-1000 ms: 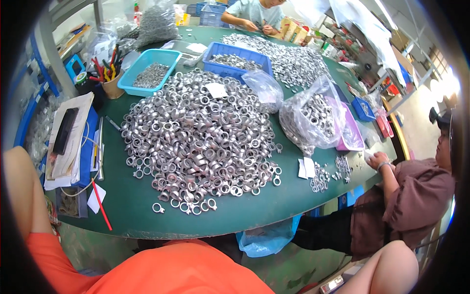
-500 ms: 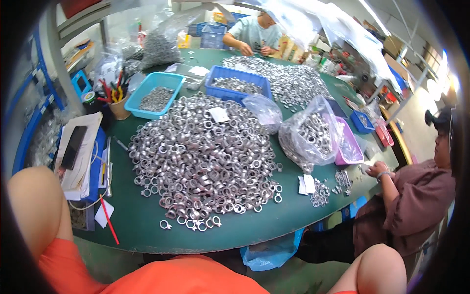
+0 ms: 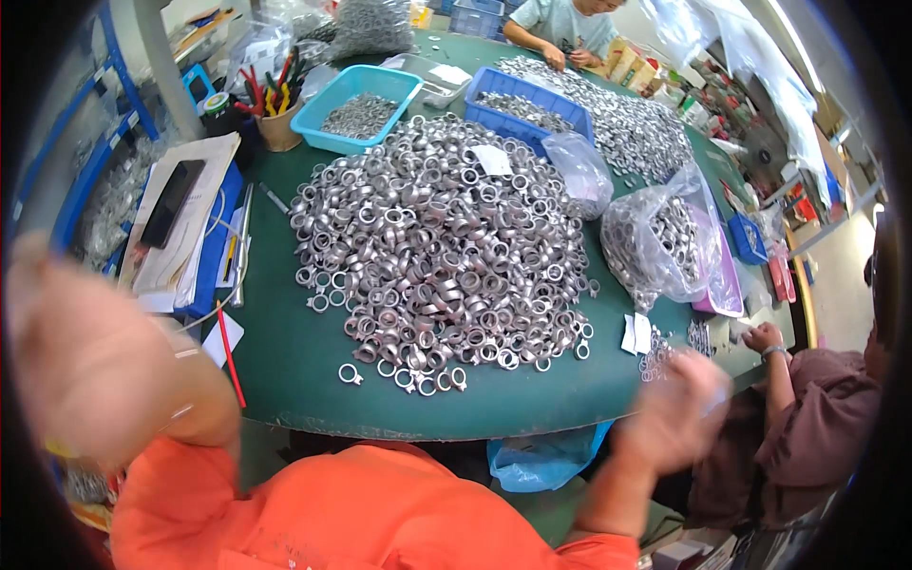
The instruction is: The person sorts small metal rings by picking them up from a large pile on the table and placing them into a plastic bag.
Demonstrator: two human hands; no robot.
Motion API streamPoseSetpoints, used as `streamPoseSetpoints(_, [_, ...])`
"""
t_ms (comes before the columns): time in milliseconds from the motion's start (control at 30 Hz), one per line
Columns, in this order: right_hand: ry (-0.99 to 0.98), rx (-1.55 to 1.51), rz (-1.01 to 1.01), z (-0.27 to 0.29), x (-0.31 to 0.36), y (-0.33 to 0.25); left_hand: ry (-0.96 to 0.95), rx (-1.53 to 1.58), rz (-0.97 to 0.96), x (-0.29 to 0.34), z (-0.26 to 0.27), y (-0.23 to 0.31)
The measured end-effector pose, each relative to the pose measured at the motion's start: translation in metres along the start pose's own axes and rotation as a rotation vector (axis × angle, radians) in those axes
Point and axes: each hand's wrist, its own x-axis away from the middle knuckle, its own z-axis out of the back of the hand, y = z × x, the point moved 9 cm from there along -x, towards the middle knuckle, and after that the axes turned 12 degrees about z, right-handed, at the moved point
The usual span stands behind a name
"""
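Across a smooth green table (image 3: pixel 285 380) spreads one broad heap of dull silver metal rings (image 3: pixel 437 256), round bands with small lugs, too many to count. Behind it stand two plastic trays of small metal parts: a turquoise tray (image 3: pixel 332 141) and a blue tray (image 3: pixel 508 125). Right of the heap sits one crinkled clear bag (image 3: pixel 655 252) of rings. Two bare hands blur at the near side, left hand (image 3: pixel 90 356) far left, right hand (image 3: pixel 674 404) near the table's right front edge; whether either grips anything, I cannot tell. One white paper slip (image 3: pixel 491 160) lies on the heap, any writing too small to read.

Fisheye head cam, downward over tbl (image 3: pixel 532 397)
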Motion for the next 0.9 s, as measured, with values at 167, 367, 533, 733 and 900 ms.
streamPoseSetpoints(167, [-0.370, -0.120, -0.227, -0.140, 0.113, 0.046, -0.789, 0.035, 0.767, 0.187, -0.107, -0.062])
streamPoseSetpoints(367, [-0.336, -0.118, -0.232, -0.154, 0.121, 0.042, -1.069, 0.384, 1.203, 0.278, -0.128, -0.036])
streamPoseSetpoints(533, [-0.357, -0.847, -0.792, -0.160, 0.151, 0.006, -1.058, 0.503, 1.398, 0.300, -0.137, -0.031])
streamPoseSetpoints(733, [-0.384, -0.865, -0.695, -0.165, 0.147, -0.022, -1.023, 0.520, 1.420, 0.287, -0.133, -0.045])
streamPoseSetpoints(900, [-0.359, -0.608, -0.422, -0.165, 0.135, -0.029, -0.875, 0.373, 1.394, 0.263, -0.087, -0.080])
